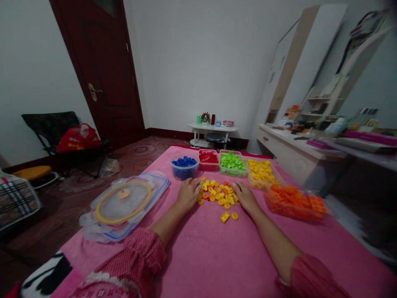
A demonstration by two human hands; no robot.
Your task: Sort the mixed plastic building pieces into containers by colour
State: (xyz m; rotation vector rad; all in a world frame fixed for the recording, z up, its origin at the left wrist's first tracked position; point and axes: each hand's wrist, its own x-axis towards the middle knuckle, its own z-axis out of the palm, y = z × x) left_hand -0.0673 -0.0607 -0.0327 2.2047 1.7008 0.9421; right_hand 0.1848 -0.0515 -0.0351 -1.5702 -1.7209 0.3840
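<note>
A loose pile of mostly yellow toy building blocks (221, 193), with a few orange, red and green pieces among them, lies on the pink cloth. My left hand (188, 194) rests at the pile's left edge, fingers loosely stretched toward it. On the opposite side my right hand (245, 196) lies with its fingertips at the right edge. Both hands are open and nothing shows in them. Just in front of the pile sit a yellow brick (225, 217) and a yellow ring-shaped piece (235, 216), apart from the rest.
Around the pile stand tubs of blue blocks (185, 162), red blocks (208, 157), green blocks (232, 161), yellow blocks (263, 171) and orange blocks (288, 196). Stacked clear lids (124, 203) lie at the left. A dressing table (288, 145) stands beyond the right edge.
</note>
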